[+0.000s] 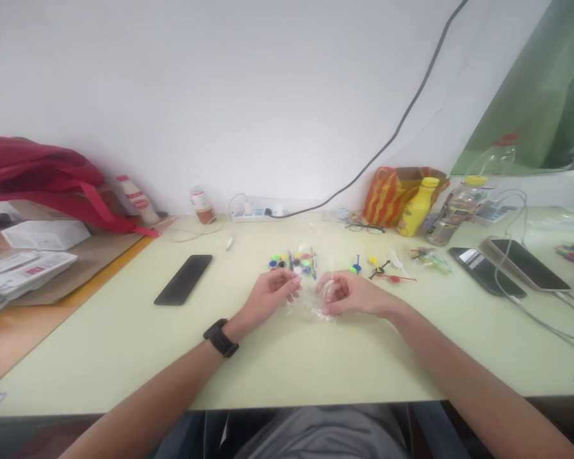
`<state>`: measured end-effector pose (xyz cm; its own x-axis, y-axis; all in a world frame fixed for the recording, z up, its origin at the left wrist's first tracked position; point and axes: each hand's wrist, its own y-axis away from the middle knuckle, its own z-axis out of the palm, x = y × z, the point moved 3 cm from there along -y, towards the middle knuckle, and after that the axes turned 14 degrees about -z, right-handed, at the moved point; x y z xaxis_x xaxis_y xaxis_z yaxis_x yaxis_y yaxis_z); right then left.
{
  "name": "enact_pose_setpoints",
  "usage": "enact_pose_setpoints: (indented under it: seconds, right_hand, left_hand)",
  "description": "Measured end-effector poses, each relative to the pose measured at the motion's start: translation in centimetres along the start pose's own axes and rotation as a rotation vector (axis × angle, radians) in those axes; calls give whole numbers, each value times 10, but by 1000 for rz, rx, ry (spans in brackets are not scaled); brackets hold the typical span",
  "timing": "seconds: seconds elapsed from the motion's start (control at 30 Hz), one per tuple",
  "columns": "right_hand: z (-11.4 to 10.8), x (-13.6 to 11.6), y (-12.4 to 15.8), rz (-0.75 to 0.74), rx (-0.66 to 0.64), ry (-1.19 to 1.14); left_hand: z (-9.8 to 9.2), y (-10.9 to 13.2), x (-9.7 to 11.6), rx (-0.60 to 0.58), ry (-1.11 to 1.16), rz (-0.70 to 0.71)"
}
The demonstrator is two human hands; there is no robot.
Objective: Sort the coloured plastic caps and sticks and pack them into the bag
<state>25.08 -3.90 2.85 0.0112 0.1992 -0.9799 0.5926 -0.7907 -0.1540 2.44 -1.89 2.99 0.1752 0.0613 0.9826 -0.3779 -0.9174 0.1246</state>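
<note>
Between my two hands, just above the pale table, is a clear, crinkled plastic bag point(310, 305). My left hand point(275, 292), with a black watch on the wrist, pinches its left side between thumb and fingers. On the other side my right hand point(347, 294) has its thumb and curled fingers closed on the plastic. Small coloured round pieces point(276, 260) and thin sticks lie just beyond my left hand. Beyond my right hand are blue, yellow, black, white and red pieces with stems, among them a red one point(396, 279).
A black phone point(183, 280) lies left on the table point(124, 357). Two more phones point(530, 264) with cables are at the right. Bottles point(418, 207), a striped bag point(387, 194), glasses and a power strip point(251, 214) line the wall. White boxes point(45, 234) stand far left.
</note>
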Motion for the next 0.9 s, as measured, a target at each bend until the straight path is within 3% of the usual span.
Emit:
enact_pose_setpoints:
  seconds: [0.07,0.17,0.23,0.33,0.5,0.7,0.9]
  right_hand:
    - [-4,-4,-1,-79,142,90]
    - [-19,-21,2,-312,552,359]
    - [-24,-32,5,-446,665,506]
    - [-22,-37,4,-444,529,596]
    - [-20,-21,2,-184,259,404]
    - [-31,-19,4,-124,321,151]
    - [-36,-19,6,-162,432,178]
  left_hand:
    - [1,1,-1,-55,-2,-30]
    - [6,5,-1,-167,-50,-105]
    - [9,8,-1,-215,-95,-124]
    - [15,11,0,-277,-159,-115]
    - [17,12,-1,-275,-213,-102]
    - [6,5,-6,-192,-255,-109]
    - [1,4,0,-226,-161,-92]
